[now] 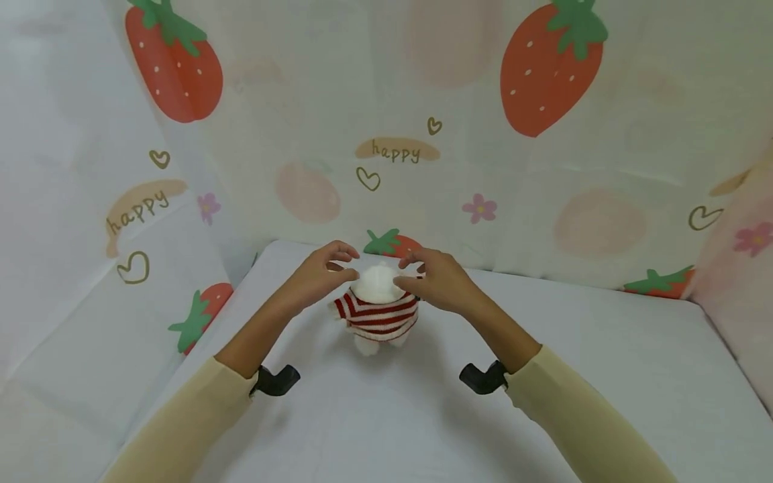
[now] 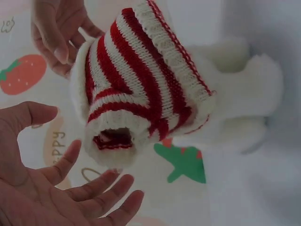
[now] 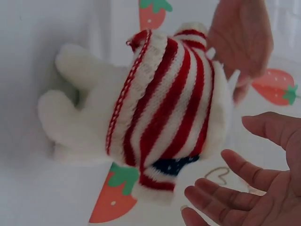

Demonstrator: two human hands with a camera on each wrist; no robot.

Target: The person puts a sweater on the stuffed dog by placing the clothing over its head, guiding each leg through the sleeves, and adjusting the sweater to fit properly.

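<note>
A white plush toy [image 1: 376, 284] stands on the table in a red-and-white striped knitted sweater [image 1: 386, 318]. Its white legs [image 3: 75, 70] show below the hem. In the left wrist view the cuff of one sleeve [image 2: 113, 146] gapes, with no plush arm visible inside. A dark blue patch [image 3: 170, 165] marks the other sleeve side in the right wrist view. My left hand [image 1: 320, 276] hovers at the left of the toy's head, fingers spread and loosely bent. On the opposite side, my right hand [image 1: 443, 279] has its fingers relaxed near the head. Neither hand grips the toy.
A white-covered table [image 1: 374, 429] lies under the toy. Behind it hangs a pale cloth backdrop [image 1: 374, 80] printed with strawberries, hearts and flowers, continuing along the left and right sides. Black wrist mounts [image 1: 279, 380] sit at both sleeve ends.
</note>
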